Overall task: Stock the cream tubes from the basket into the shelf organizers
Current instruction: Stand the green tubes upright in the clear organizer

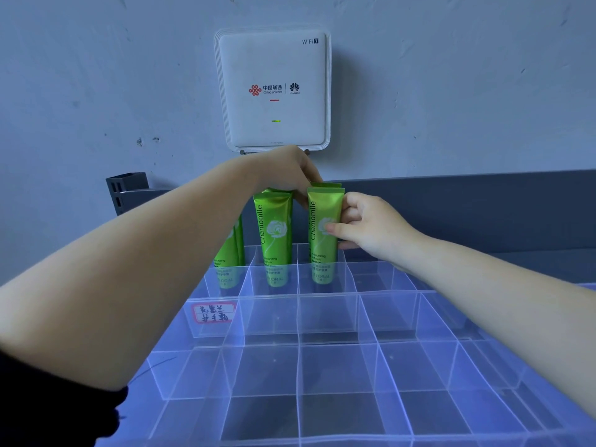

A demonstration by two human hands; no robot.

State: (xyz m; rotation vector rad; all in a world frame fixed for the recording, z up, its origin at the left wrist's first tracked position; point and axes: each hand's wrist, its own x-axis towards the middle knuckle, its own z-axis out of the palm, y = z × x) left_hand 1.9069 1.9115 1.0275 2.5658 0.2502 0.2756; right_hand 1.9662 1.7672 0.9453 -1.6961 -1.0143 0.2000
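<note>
Between right hand (364,225) thumb and fingers, pinched: green cream tube (324,227), being seated in back-row organizer (322,317) cell. Left hand (287,175) fingers curled over its top. Next, probably: press down, let go.

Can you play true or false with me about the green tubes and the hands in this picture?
1. The green tubes stand upright in the far row of the clear organizer. True.
2. The right hand holds the rightmost tube by its side. True.
3. The left hand rests flat on the shelf. False: it reaches over the tubes, its fingers at the top of the rightmost one.
4. The near compartments are packed with tubes. False: none stand in them.
5. A white box on the wall shows a small green light. True.
6. The tubes say "Lavender". False: they read "Chamomile".
</note>
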